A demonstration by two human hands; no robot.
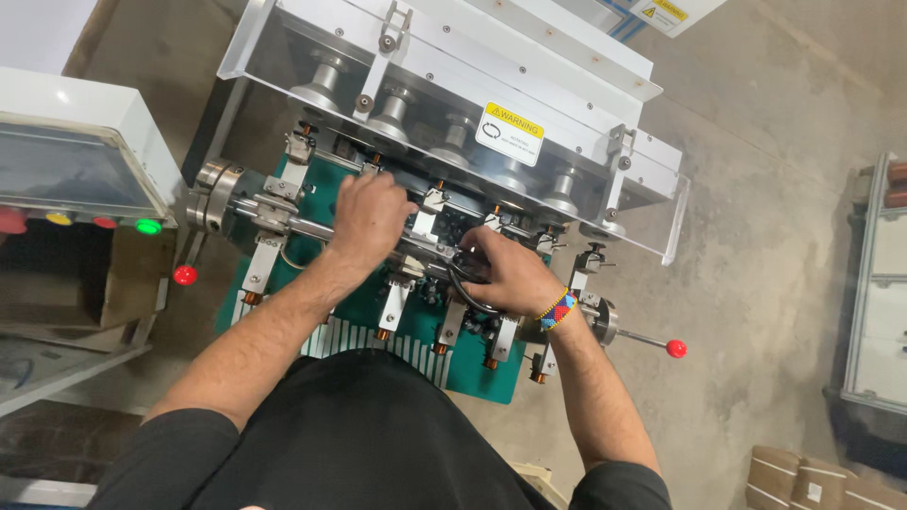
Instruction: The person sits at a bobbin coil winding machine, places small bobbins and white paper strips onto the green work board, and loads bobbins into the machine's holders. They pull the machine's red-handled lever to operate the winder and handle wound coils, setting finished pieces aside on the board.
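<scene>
A worker's left hand (370, 210) rests fingers-down, loosely curled, on the steel shaft (283, 219) of a winding machine (444, 113), while the right hand (505, 272), just beside it, closes around a black cable loop (463, 288); a red-knobbed lever (661, 344) juts beyond that wrist.

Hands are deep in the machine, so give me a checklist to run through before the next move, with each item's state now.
1. Left hand clear of the roller shaft: not ok, it rests on it.
2. Right hand grip on the black cable: ok, fingers curl around it.
3. Clear guard cover closed: not ok, tilted up.
4. Green lamp on control box: lit; machine running or not, cannot tell.
5. Red-knobbed lever free of arms: ok.
</scene>
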